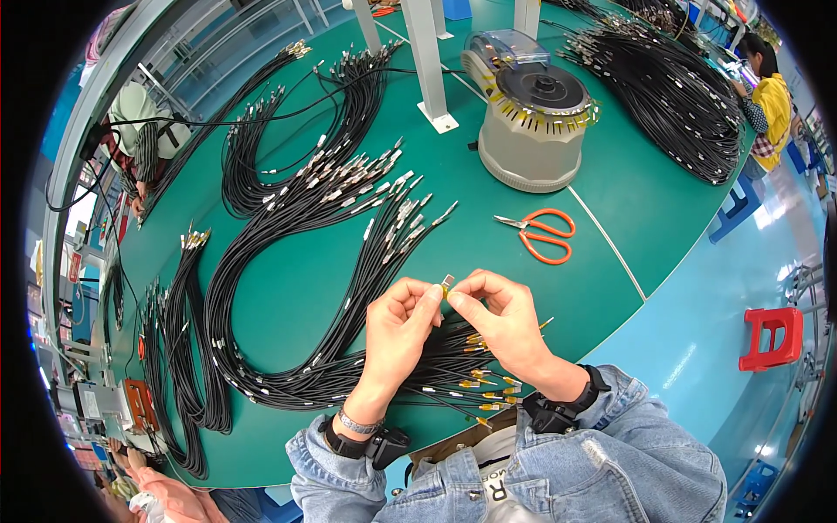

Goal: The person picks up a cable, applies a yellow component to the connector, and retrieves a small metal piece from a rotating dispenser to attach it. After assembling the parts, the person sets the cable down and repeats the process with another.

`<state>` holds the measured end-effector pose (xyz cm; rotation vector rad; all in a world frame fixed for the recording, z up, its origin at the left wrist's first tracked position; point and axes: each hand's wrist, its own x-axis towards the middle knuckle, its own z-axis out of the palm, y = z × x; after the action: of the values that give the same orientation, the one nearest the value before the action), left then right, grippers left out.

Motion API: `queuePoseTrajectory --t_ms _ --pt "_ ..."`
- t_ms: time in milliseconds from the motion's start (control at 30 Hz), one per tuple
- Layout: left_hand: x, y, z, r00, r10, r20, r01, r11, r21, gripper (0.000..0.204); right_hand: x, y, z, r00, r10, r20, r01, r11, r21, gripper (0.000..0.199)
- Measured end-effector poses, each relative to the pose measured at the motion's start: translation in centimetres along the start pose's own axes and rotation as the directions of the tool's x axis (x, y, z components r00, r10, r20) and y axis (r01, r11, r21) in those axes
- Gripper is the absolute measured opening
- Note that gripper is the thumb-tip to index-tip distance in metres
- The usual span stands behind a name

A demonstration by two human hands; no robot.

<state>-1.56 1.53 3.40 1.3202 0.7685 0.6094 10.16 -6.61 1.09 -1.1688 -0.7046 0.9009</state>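
Both hands meet over the near part of the green table. My left hand (403, 324) is closed in a pinch on a cable end (448, 281) with a small silver metal connector and a bit of yellow tape. My right hand (500, 319) pinches the same end from the other side, thumb and forefinger at the yellow tape. The fingers hide most of it. Below the hands lies a bundle of black cables (301, 383), many of its ends on the right wrapped in yellow (490, 406). Beyond my right hand rest orange-handled scissors (547, 237), blades slightly apart.
A round grey tape dispenser (530, 152) with yellow strips around its rim stands behind the scissors. More black cable bundles lie at the left and at the far right (671, 105). A grey metal post (425, 65) rises from the table. A red stool (771, 340) and other people are around.
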Motion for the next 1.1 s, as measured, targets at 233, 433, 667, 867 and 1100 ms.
queuePoseTrajectory --t_ms 233,433,667,867,1100 --pt "0.0 0.1 -0.3 1.0 -0.014 0.017 0.014 1.0 -0.01 0.012 -0.1 0.0 0.0 1.0 0.025 -0.016 -0.025 1.0 0.0 0.013" --pt "0.0 0.0 -0.6 0.995 -0.064 0.075 0.069 0.995 -0.068 0.013 0.0 0.5 -0.3 0.998 0.052 0.03 -0.053 0.997 0.047 0.012" --pt "-0.2 -0.1 1.0 0.985 0.155 -0.078 -0.159 0.986 -0.047 0.006 0.2 0.5 -0.8 0.986 0.156 0.063 -0.165 0.971 0.174 0.011" --pt "0.1 -0.5 0.3 0.743 0.656 0.134 -0.555 0.492 0.671 0.021 0.3 0.4 -1.2 0.979 0.18 0.093 -0.198 0.947 0.251 0.011" --pt "0.4 -0.7 0.1 0.554 0.789 0.266 -0.595 0.152 0.79 0.026 0.2 -0.4 -0.8 0.976 0.198 0.095 -0.218 0.927 0.305 0.012"
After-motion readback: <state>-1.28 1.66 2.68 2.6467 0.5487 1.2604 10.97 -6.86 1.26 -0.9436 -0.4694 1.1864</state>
